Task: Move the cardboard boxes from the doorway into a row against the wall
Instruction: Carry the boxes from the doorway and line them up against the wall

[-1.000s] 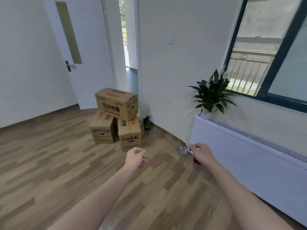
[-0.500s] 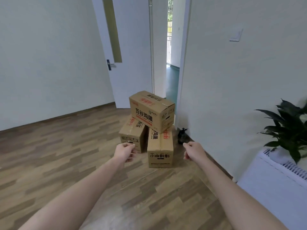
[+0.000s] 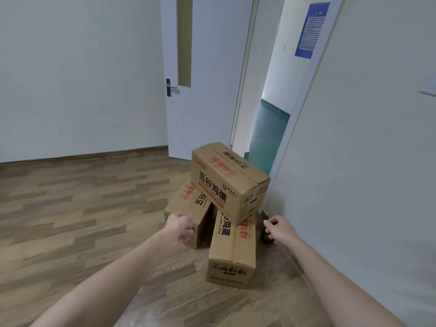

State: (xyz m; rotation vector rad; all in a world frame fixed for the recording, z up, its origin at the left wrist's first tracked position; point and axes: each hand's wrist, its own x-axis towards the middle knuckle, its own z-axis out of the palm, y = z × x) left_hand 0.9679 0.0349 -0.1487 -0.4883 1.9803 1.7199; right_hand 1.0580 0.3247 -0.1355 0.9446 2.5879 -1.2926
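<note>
Three brown cardboard boxes with red and black print stand on the wooden floor by the doorway. The top box [image 3: 226, 182] lies across two lower ones: the left box [image 3: 188, 208] and the right box [image 3: 232, 253]. My left hand [image 3: 180, 226] hovers in front of the left box, fingers loosely curled, holding nothing. My right hand [image 3: 279, 228] reaches out to the right of the stack, beside the right box, fingers loosely curled and empty. Neither hand touches the top box.
A white door [image 3: 203, 74] stands open behind the boxes, with the doorway gap [image 3: 269, 138] to its right. A small dark object [image 3: 266, 238] sits on the floor at the foot of the right wall [image 3: 365, 149]. Wooden floor [image 3: 82, 208] spreads to the left.
I have come closer to the boxes and they now fill more of the view. Both arms have stretched forward to either side of the stack. The plant and radiator have left the view.
</note>
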